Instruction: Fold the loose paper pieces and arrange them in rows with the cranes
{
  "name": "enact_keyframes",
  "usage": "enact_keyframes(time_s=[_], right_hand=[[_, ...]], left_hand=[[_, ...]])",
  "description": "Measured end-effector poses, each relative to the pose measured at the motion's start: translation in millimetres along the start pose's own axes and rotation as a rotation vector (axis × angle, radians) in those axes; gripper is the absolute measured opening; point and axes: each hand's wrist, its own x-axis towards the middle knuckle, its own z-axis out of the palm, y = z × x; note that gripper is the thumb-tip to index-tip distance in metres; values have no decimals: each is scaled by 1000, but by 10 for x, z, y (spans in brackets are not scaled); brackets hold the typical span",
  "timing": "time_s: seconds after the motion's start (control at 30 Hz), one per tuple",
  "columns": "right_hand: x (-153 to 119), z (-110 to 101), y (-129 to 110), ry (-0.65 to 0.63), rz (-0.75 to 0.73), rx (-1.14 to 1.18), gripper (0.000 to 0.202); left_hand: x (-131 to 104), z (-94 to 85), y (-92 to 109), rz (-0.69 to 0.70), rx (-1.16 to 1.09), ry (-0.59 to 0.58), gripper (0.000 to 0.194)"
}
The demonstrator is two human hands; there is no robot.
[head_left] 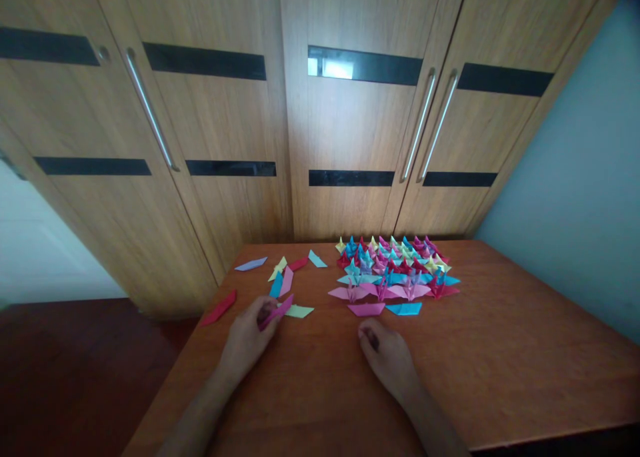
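Note:
My left hand [249, 334] pinches a magenta folded paper strip [276, 312] with slanted ends, tilted above the table. Just past it lies a pale green folded strip [299, 311], partly behind the magenta one. My right hand [386, 357] rests on the table with its fingers curled in, and nothing shows in them. Close beyond its knuckles lie another magenta strip [367, 309] and a blue strip [404, 308], side by side. Behind these stand rows of colourful origami cranes [385, 264], the nearest row pink and red with wings spread.
Loose folded strips lie to the left: a red strip [220, 308], a lavender strip [251, 264], a pink strip [286, 280] touching a blue one, and several more. The wooden table [510, 350] stands against a wardrobe [345, 130], with a pale wall [565, 210] at right.

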Motion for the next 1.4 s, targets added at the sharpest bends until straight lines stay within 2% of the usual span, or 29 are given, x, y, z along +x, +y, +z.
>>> enact_keyframes(time_s=[0.07,0.23,0.37,0.47,0.57,0.73,0.9,1.13,1.2,1.27,1.33,1.4], right_hand=[[0,-1,-1,6,-2,29,16],[-3,-61,-67,23,-14,191,21],[-17,-133,-140,16,-43,288,24],[-19,-166,-163,18,-52,324,25],[-11,-176,-158,28,-66,401,24],[-1,-179,-140,57,-86,463,24],[-11,-184,-116,86,-48,517,28],[-3,-186,-71,79,29,614,36],[5,-219,-16,142,104,674,36],[14,-299,99,265,200,740,34],[25,-436,287,400,290,761,34],[38,-620,546,463,362,704,36]], left_hand=[[5,46,116,-7,-120,-26,22],[-1,217,519,5,-275,-188,20],[21,420,823,52,-352,-304,18],[49,599,940,81,-441,-362,16],[60,794,912,49,-534,-382,14],[29,1023,703,-60,-671,-380,21],[10,994,630,-106,-738,-496,26],[-26,980,715,-121,-741,-475,26],[-20,967,709,-123,-734,-460,25],[4,936,680,-128,-701,-419,24],[40,901,639,-132,-647,-369,23],[74,875,604,-126,-593,-330,22]])
